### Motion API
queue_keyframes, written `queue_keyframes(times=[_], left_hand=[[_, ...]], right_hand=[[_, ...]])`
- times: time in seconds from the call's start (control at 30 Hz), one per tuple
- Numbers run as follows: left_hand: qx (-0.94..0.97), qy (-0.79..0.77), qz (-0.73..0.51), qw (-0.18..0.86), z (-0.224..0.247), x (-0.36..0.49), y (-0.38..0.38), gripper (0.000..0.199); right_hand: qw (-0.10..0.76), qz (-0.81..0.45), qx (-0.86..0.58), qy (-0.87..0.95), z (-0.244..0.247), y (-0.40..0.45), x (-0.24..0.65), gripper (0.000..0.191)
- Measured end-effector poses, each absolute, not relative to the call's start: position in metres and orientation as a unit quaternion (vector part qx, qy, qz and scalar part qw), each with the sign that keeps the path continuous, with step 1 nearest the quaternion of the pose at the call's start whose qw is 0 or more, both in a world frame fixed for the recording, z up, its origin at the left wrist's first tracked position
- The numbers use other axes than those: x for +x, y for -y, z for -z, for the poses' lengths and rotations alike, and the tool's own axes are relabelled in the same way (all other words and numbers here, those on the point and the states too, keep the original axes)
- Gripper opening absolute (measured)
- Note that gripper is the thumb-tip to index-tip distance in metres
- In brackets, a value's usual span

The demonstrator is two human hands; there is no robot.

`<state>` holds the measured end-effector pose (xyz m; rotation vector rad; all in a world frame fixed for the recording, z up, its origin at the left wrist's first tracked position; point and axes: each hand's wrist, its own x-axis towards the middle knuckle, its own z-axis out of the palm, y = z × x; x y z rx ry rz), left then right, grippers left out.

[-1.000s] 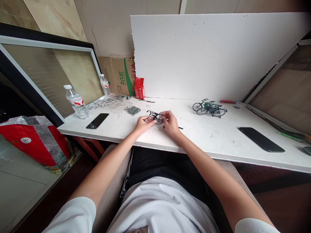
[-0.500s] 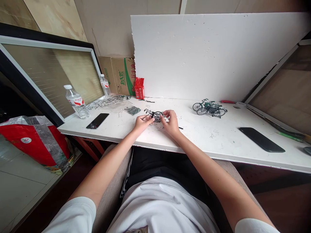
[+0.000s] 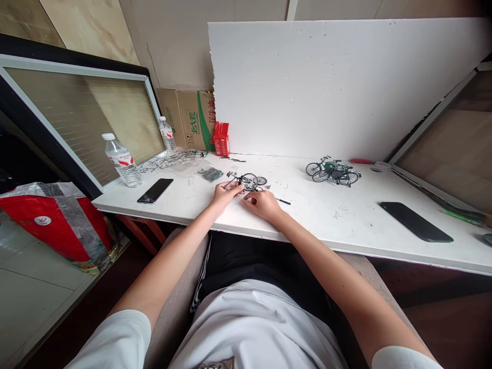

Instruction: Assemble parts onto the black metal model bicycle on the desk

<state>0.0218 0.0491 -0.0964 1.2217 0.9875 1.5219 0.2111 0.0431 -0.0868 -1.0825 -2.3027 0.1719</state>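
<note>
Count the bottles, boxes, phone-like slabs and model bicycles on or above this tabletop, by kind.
Bottles: 2, near bottle and far bottle
Boxes: 2, cardboard box and red box
Phone-like slabs: 2, left slab and right slab
Model bicycles: 3, green bicycle, black bicycle overlapping it, held bicycle in the left hand
Total: 9

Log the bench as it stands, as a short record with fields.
left hand: holds a black model bicycle
right hand: close beside it, low at the table; grip unclear
table right: two model bicycles close together; flat black object nearer the edge
table left: phone, two bottles, both upright and capped
back: red box beside cardboard box
</note>
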Motion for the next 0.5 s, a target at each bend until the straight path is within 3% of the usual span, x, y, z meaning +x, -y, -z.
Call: queue_keyframes(times=[0.5], left_hand=[[0.481, -0.386, -0.620, 0.485, 0.0910, 0.0213, -0.0465, 0.042]], right_hand=[[0.373, -0.051, -0.447, 0.812, 0.0850, -0.0429, 0.2097, 0.023]])
